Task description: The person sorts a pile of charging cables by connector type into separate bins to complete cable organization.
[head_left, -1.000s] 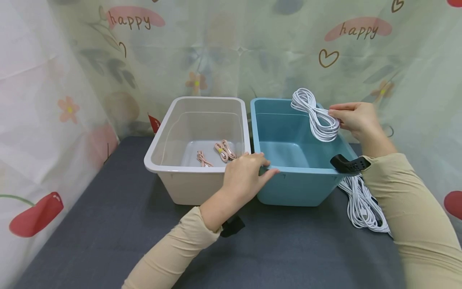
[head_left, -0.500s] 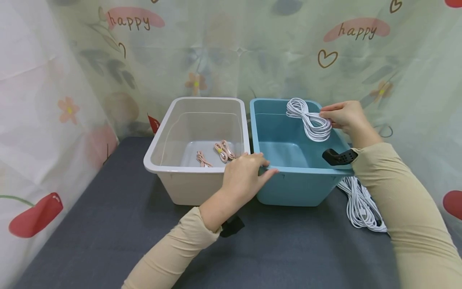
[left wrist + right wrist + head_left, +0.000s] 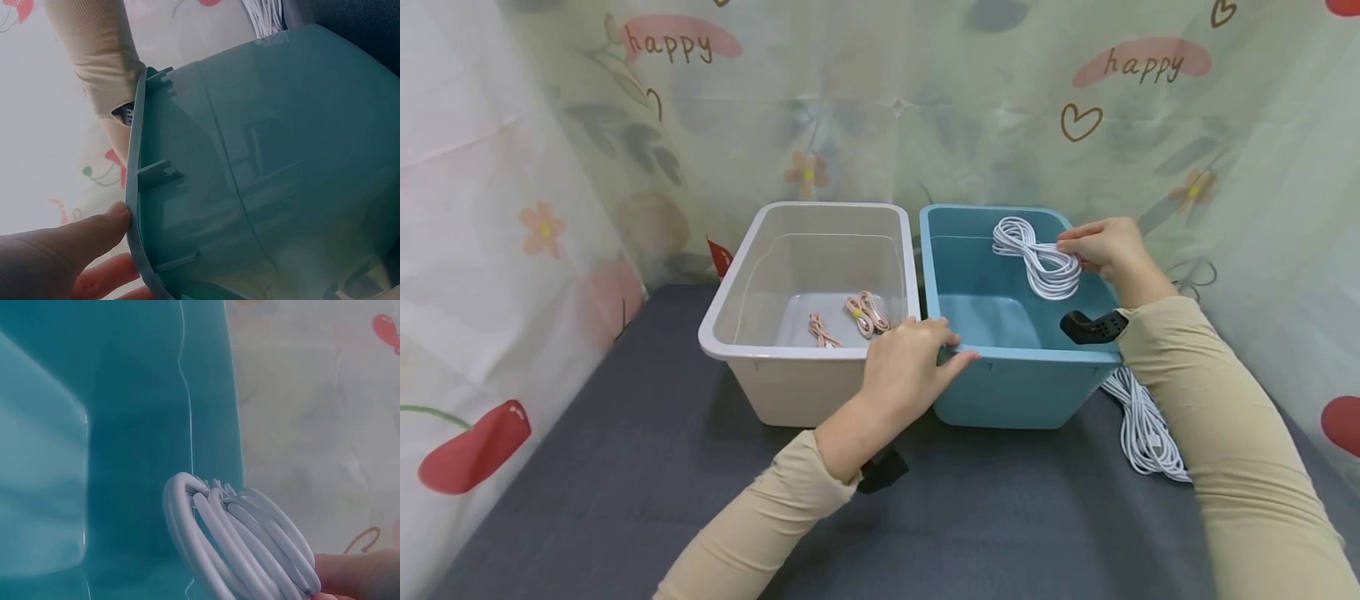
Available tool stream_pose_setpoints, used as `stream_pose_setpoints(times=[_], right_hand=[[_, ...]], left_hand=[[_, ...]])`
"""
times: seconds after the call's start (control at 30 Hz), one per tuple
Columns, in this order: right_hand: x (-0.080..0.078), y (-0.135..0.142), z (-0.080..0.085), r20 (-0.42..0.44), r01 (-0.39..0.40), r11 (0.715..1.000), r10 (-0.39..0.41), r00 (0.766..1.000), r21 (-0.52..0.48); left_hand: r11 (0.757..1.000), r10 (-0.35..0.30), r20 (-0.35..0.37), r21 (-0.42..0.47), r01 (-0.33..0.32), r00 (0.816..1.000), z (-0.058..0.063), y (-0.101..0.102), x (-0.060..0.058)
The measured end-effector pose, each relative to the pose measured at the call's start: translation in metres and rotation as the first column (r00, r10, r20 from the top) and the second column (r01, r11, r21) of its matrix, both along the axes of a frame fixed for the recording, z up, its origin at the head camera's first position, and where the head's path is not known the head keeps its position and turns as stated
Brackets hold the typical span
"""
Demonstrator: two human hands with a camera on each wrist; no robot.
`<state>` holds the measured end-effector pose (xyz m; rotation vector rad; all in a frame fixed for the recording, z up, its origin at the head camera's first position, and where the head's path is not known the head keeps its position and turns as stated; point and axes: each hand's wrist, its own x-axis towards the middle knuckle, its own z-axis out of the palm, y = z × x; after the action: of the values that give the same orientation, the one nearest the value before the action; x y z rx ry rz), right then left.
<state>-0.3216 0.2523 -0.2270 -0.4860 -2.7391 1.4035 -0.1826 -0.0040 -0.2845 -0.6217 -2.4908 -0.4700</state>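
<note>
My right hand (image 3: 1112, 250) pinches a coiled bundle of white cable (image 3: 1037, 260) by its right end, holding it above the inside of the blue bin (image 3: 1000, 392). In the right wrist view the cable loops (image 3: 237, 544) hang near the bin's far edge. At the near left corner of that bin, my left hand (image 3: 904, 362) grips the rim. The left wrist view has the thumb (image 3: 103, 234) against the rim (image 3: 133, 187), with the fingers partly hidden behind it.
A beige bin (image 3: 805, 379) stands close to the left of the blue one. Inside it lie two small pinkish cable bundles (image 3: 867, 313). More white cable (image 3: 1150, 429) lies on the dark tabletop (image 3: 625, 483) right of the blue bin, partly behind my right sleeve.
My right hand has moved left with the white cable bundle, which has come lower over the blue bin. The left hand stays at the rim.
</note>
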Motion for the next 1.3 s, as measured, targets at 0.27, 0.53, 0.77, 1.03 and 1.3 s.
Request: stream_pose_setpoints(times=[0.27, 0.53, 0.77, 1.03, 1.3], right_hand=[[-0.002, 0.003, -0.003, -0.013, 0.004, 1.0, -0.004, 1.0, 0.0], [0.002, 0.008, -0.001, -0.005, -0.06, 0.995, 0.06, 0.998, -0.081], [0.006, 0.015, 0.004, 0.004, -0.106, 0.99, 0.107, 0.994, -0.096], [0.02, 0.034, 0.022, -0.02, -0.25, 0.95, 0.251, 0.968, -0.189], [0.044, 0.05, 0.022, -0.055, -0.325, 0.946, 0.323, 0.945, -0.014]], left_hand=[[1.0, 0.0, -0.009, 0.001, 0.0, 1.0, 0.0, 0.0, 0.0], [1.0, 0.002, -0.006, -0.012, -0.002, 1.0, -0.001, 0.0, 0.001], [1.0, 0.0, -0.026, -0.003, 0.0, 1.0, -0.001, 0.0, 0.0], [1.0, -0.003, -0.035, 0.001, 0.003, 0.999, -0.002, 0.0, 0.0], [1.0, -0.008, -0.049, 0.006, 0.008, 0.999, -0.003, 0.0, 0.0]])
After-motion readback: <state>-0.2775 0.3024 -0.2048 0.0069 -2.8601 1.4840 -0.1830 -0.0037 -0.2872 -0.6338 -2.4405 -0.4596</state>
